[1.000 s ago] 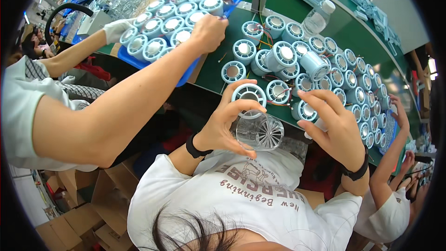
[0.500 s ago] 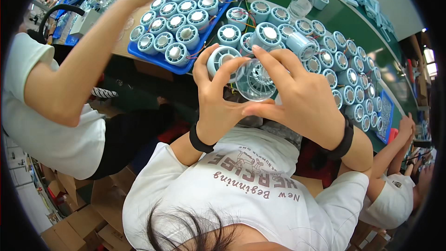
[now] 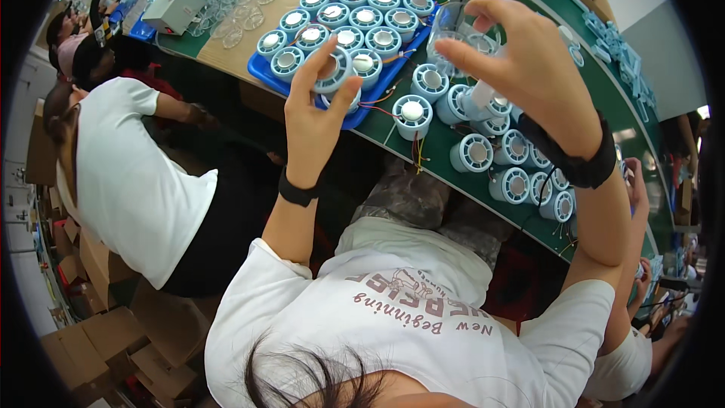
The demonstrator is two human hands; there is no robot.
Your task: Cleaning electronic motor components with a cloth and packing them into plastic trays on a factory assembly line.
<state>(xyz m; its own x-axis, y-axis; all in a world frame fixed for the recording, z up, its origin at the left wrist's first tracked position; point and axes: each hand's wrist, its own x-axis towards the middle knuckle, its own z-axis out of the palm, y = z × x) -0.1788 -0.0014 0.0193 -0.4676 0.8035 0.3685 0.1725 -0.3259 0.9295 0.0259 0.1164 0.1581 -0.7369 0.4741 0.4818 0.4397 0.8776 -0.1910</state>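
My left hand (image 3: 313, 117) is over the near edge of the blue tray (image 3: 260, 69), with thumb and fingers around a light-blue round housing (image 3: 331, 75). That housing has a slotted ring on its face and sits in front of similar ones in the tray. Off to the right, my right hand (image 3: 521, 60) is raised above the green table. Its thumb and fingers curl about a clear plastic cup (image 3: 451, 49), which is partly hidden by the fingers. Below that hand stand several light-blue housings, one of them (image 3: 412, 115) with thin coloured wires trailing from it.
Clear plastic parts (image 3: 245, 0) lie on brown board at the upper left, beside a pale box (image 3: 174, 9) with a black curved hose. Light-blue strips (image 3: 630, 68) are heaped at the far right. A person in white (image 3: 140, 174) is at my left; cardboard boxes (image 3: 72, 340) stand behind.
My hands, together around a clear cup beside a housing before, are now apart, left over the tray, right farther out. The other person's arm has withdrawn from the tray. The view has shifted.
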